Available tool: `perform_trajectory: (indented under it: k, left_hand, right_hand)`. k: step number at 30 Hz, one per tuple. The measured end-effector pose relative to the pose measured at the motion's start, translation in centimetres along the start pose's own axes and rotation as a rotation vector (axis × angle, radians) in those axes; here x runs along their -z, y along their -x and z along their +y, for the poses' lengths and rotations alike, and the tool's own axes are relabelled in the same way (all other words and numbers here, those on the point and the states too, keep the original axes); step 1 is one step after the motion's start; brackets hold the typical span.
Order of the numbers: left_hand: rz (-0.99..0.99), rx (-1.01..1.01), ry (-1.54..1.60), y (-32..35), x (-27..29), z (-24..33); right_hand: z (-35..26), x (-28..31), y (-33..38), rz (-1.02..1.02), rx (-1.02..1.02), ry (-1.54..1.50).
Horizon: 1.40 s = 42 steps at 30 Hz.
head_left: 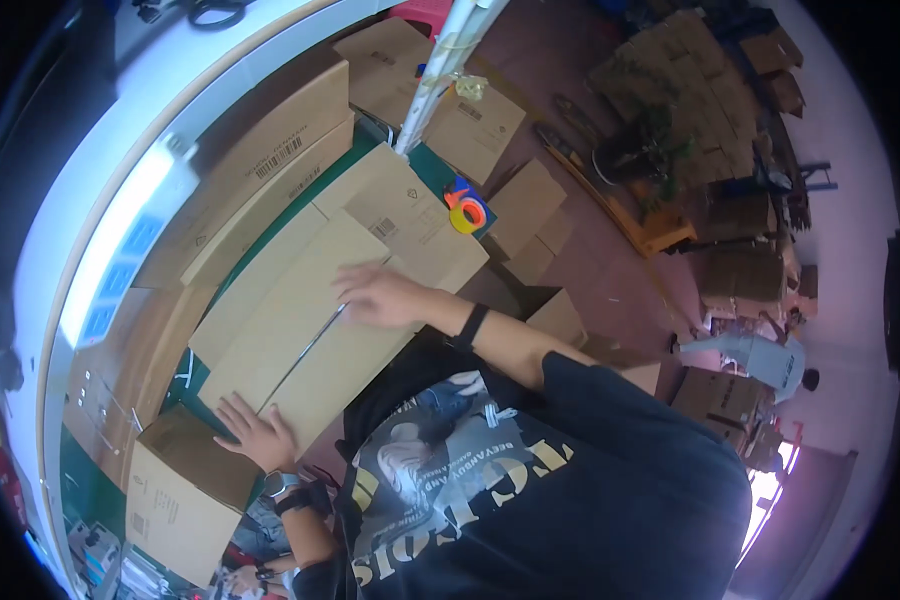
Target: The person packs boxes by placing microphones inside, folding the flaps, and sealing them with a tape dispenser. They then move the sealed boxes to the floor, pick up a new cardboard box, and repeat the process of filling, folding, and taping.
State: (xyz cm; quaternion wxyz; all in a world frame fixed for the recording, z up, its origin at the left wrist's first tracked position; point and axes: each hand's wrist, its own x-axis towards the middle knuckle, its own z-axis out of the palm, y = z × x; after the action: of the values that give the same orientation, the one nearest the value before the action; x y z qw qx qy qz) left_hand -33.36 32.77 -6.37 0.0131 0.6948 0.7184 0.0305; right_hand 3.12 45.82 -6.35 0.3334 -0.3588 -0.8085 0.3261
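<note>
A large tan cardboard box lies in front of me on the green-topped bench, its long top flaps folded down. A narrow dark gap runs between the flaps. My left hand rests at the near-left end of the gap, its fingers spread on the cardboard. Farther right, my right hand touches the flaps at the gap's other end; its fingers are apart and somewhat blurred, and nothing shows in them. An orange tape dispenser with yellow tape sits beyond the box, at the bench's right corner.
An open carton stands at the left, close to my left hand. Flattened cartons lean behind the bench. A white post rises at the far corner. Another person's hand shows at the lower left; a person in grey is far right.
</note>
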Motion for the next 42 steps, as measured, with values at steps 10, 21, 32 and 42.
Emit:
perform_trajectory:
  k: [10, 21, 32, 42]
  left_hand:
    - [0.150, 0.875, 0.198, -3.4, -3.4, 3.6]
    - [0.122, 1.137, -0.061, -2.6, -3.5, 10.0]
    - [0.236, 0.909, 0.002, -3.3, -3.5, 11.3]
    - [0.251, 0.945, 0.181, -1.3, -4.6, 11.1]
  right_hand:
    - [27.7, 16.3, 15.0, 0.031, -1.278, 0.160]
    - [9.9, 18.0, 1.6, 0.186, -0.865, -0.744]
    - [12.0, 0.3, -15.1, -0.469, -0.912, -0.808]
    - [10.4, 1.6, -9.4, -0.549, -0.886, -0.701]
